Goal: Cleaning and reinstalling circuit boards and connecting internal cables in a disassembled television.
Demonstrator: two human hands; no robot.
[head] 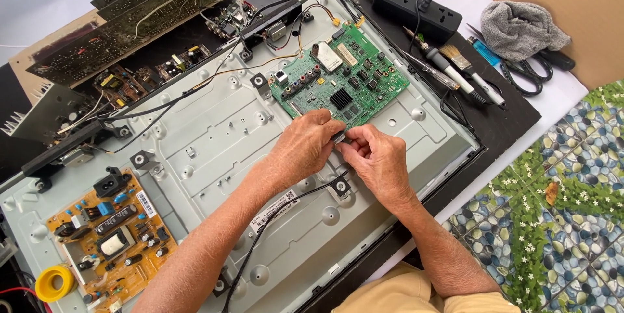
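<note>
Both hands meet at the lower edge of the green main board (341,79), which sits on the grey metal back panel (214,150) of an opened flat-screen set. Left hand (305,144) curls with its fingertips pressed at a small dark connector (338,137) by the board's edge; right hand (377,160) pinches that same connector from the other side. A black cable (273,212) runs under the left forearm. At the panel's left lies an orange power supply board (107,235), with a yellow tape roll (55,282) beside it. Behind the panel, a black power strip (416,7), soldering iron (448,69), brush (465,63), scissors (533,69) and grey cloth (523,27) lie on the table.
</note>
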